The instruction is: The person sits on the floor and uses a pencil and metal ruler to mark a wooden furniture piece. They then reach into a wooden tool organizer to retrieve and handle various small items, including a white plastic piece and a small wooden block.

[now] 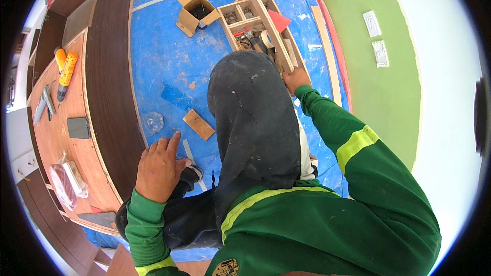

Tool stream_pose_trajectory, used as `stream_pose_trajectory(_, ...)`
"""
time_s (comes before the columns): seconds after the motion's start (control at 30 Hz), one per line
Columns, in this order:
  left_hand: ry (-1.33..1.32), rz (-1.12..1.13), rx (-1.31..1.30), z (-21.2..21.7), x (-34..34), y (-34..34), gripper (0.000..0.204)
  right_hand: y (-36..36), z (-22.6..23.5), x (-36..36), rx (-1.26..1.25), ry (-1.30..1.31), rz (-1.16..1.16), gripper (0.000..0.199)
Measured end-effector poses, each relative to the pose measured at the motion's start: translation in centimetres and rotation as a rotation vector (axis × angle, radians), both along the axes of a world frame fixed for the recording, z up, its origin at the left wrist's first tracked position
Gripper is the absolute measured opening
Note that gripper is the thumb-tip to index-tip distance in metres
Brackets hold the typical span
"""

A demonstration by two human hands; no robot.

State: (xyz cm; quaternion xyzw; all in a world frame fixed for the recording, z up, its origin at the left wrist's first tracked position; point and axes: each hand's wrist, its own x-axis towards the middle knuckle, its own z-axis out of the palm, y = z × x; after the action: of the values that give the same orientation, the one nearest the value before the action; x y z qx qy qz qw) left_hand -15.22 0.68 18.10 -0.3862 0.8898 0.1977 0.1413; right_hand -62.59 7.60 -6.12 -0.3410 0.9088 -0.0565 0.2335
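Note:
On the blue floor sheet stands an open wooden toolbox (pixel 281 45) with compartments and a board running lengthwise. My right hand (pixel 295 79) is closed on its near end, the fingers partly out of sight behind the wood. Inside lie a roll of tape (pixel 266 39), several small tools and fasteners, and a red flat piece (pixel 279 20). My bent knee (pixel 250 92) covers part of the box's near side. My left hand (pixel 159 166) hangs empty over my other leg, fingers stretched out, near a small wooden block (pixel 199 124) on the sheet.
An open cardboard box (pixel 197 13) with dark contents sits left of the toolbox. At left, a wooden bench (pixel 76 133) carries a yellow-orange drill (pixel 67 75), a grey tool (pixel 45 103), a phone (pixel 78 128) and a plastic-wrapped bundle (pixel 69 180). A green wall (pixel 368 102) rises at right.

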Motion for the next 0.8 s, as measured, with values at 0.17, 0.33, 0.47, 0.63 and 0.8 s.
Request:
stream_pose_trajectory(0.17, 0.000, -0.004, -0.003, -0.06, 0.12, 0.13, 0.071, 0.16, 0.07, 0.12, 0.006, 0.002, 0.000, 0.054)
stream_pose_trajectory(0.33, -0.001, -0.002, -0.015, -0.14, -0.40, -0.42, 0.071, -0.62, -0.04, -0.42, -0.001, 0.006, -0.006, 0.054)
stream_pose_trajectory(0.47, 0.017, -0.004, -0.017, -0.45, -0.30, -0.35, 0.072, -0.64, 0.18, -0.15, -0.003, 0.007, -0.015, 0.054)
stream_pose_trajectory(0.63, 0.032, -0.010, -0.008, -0.41, -0.40, -0.40, 0.072, -0.55, -0.26, -0.48, -0.003, 0.013, -0.012, 0.054)
stream_pose_trajectory(0.8, 0.029, -0.009, -0.003, -0.39, -0.50, -0.34, 0.072, -0.46, -0.21, -0.51, -0.012, 0.001, 0.005, 0.054)
